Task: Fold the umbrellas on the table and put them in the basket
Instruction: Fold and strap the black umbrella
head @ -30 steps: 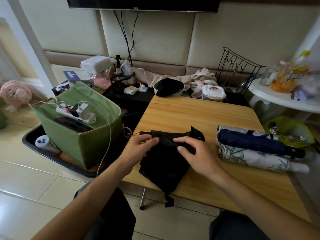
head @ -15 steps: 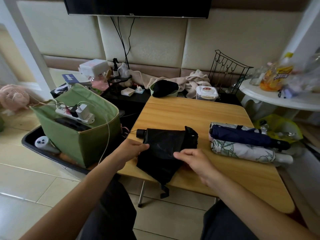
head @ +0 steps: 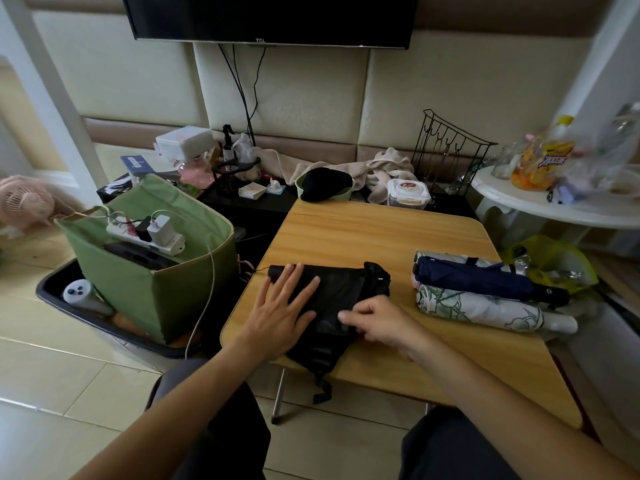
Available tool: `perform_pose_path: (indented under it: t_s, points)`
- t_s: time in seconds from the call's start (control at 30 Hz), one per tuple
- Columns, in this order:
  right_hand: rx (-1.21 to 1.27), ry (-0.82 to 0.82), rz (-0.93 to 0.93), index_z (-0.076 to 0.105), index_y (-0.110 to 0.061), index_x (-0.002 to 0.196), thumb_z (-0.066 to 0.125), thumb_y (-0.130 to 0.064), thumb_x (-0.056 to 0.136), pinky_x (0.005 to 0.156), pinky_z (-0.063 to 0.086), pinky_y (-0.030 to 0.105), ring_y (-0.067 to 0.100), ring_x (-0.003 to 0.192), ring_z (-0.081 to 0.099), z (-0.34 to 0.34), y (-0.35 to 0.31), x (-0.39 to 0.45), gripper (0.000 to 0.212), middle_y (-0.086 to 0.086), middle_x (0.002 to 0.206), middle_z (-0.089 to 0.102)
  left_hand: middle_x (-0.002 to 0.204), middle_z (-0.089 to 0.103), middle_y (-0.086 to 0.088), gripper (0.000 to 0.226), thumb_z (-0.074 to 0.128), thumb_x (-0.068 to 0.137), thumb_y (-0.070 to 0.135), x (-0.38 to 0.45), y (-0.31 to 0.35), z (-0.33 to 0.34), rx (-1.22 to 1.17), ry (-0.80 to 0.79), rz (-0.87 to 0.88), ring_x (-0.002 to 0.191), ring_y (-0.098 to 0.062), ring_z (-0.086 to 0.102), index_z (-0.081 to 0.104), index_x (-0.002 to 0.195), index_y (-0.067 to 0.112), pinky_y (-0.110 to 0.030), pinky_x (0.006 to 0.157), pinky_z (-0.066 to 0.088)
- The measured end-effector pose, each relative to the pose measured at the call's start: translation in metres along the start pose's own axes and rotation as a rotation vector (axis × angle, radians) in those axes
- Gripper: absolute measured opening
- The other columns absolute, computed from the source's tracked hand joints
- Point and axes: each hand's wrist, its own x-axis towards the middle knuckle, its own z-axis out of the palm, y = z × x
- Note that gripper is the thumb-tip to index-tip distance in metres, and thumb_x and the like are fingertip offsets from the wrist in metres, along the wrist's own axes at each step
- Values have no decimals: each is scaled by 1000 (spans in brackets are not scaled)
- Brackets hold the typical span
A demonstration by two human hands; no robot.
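The wooden table point(head: 381, 233) is holding a black umbrella point(head: 332, 306) at mid-frame. The left hand point(head: 280, 317) is pressing it flat, fingers spread. The right hand point(head: 377, 323) is pinching its cloth.

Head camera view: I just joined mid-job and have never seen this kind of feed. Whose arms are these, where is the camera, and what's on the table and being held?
There is no robot: a person wears one camera on the head, looking down at their own two bare hands. The left hand lies flat with straight fingers, pressing the black umbrella onto the wooden table. The right hand pinches the umbrella's fabric near its middle. To the right lie a navy umbrella and a white floral umbrella, already rolled. The green basket sits on the floor to the left.
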Motion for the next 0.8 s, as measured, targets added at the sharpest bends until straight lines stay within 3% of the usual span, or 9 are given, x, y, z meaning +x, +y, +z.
perform_pose_path:
  t_s: [0.07,0.13,0.17,0.3,0.43,0.5,0.57,0.7,0.8]
  points:
    - [-109,230,-64,76,-20,94,65,-39,100,69,48,26,10,81,65,-17,-8,9,22,-7,89,71,169,-20,4,78,-17,90,73,-2,-4,10,-3,-63,-22,153,-14,-26,-5,160,42,-48,126,-8]
    - [-213,498,-144,72,-23,105,62,-25,102,70,52,23,9,86,65,-36,-11,21,10,-6,104,71,168,-21,7,75,-15,91,73,-1,-4,12,-38,-59,-32,152,-10,-27,-7,160,43,-45,125,-13]
    - [-259,556,-181,70,-23,114,62,-18,101,75,54,23,9,91,65,-45,-10,30,17,-5,113,69,168,-20,8,72,-11,93,72,0,-3,11,-62,-49,-36,152,-9,-27,-6,160,44,-44,125,-15]
    - [-370,371,-194,63,-21,140,65,-14,98,85,50,22,12,110,63,-70,-7,56,43,-4,131,64,168,-21,11,65,3,99,66,4,-5,12,-135,-34,-35,152,-7,-27,-8,159,45,-45,126,-12]
    - [-367,321,-250,75,-26,99,74,-11,90,69,43,12,10,93,64,-75,-7,65,17,-8,99,71,168,-19,15,62,13,104,61,7,-9,16,-190,-17,-22,153,-6,-24,-9,160,44,-47,126,-9]
    - [-385,312,-297,70,-27,83,72,-6,86,65,44,17,9,87,63,-77,-5,66,21,-11,90,70,168,-18,15,63,15,104,59,8,-10,18,-208,-13,-29,153,-5,-23,-8,160,43,-47,127,-9]
    - [-392,312,-351,69,-28,78,71,-4,84,68,46,23,8,85,63,-79,-3,64,24,-11,87,69,169,-17,15,64,14,103,62,9,-10,19,-229,-9,-39,153,-5,-23,-6,161,42,-47,126,-9]
    - [-407,356,-422,65,-27,74,70,0,82,70,47,20,5,85,60,-86,3,59,29,-10,89,64,169,-17,15,65,13,102,63,10,-11,23,-220,-17,-62,153,-4,-23,-6,161,42,-48,126,-8]
    - [-567,323,-466,63,-25,74,70,-1,84,72,50,30,10,88,56,-88,5,54,27,-10,90,57,168,-19,16,66,17,102,62,10,-11,23,-206,-20,-61,153,-4,-24,-7,160,43,-47,126,-9]
